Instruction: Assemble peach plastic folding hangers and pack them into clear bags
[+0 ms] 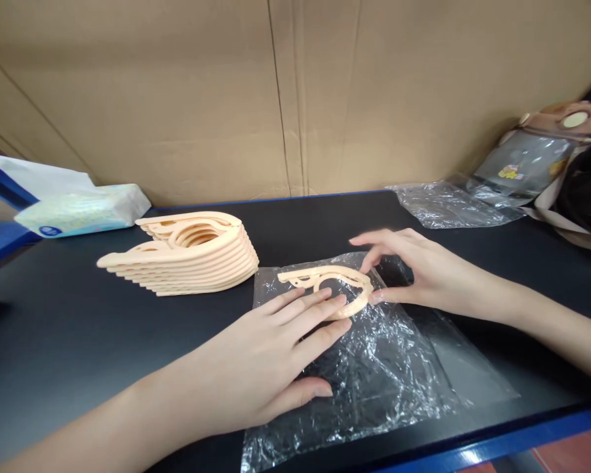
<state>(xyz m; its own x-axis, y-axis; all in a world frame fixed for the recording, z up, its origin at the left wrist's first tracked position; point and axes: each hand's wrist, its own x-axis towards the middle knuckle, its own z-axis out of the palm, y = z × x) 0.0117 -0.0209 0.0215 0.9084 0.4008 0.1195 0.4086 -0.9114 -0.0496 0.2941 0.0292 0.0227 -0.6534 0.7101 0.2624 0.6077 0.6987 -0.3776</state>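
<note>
A peach plastic folded hanger lies flat with a clear plastic bag about it; I cannot tell whether film covers all of it. My left hand rests palm down, fingers spread, over the hanger's lower arm and the bag, hiding part of both. At the hanger's curved right end is my right hand, thumb and fingers apart, the fingertips touching or very near the bag and hanger edge. To the left stands a neat stack of matching peach hangers, several high.
A tissue pack sits at the back left of the black table. More clear film lies at the back right, beside a clear bottle with a brown lid and a dark strapped item. Cardboard walls the back.
</note>
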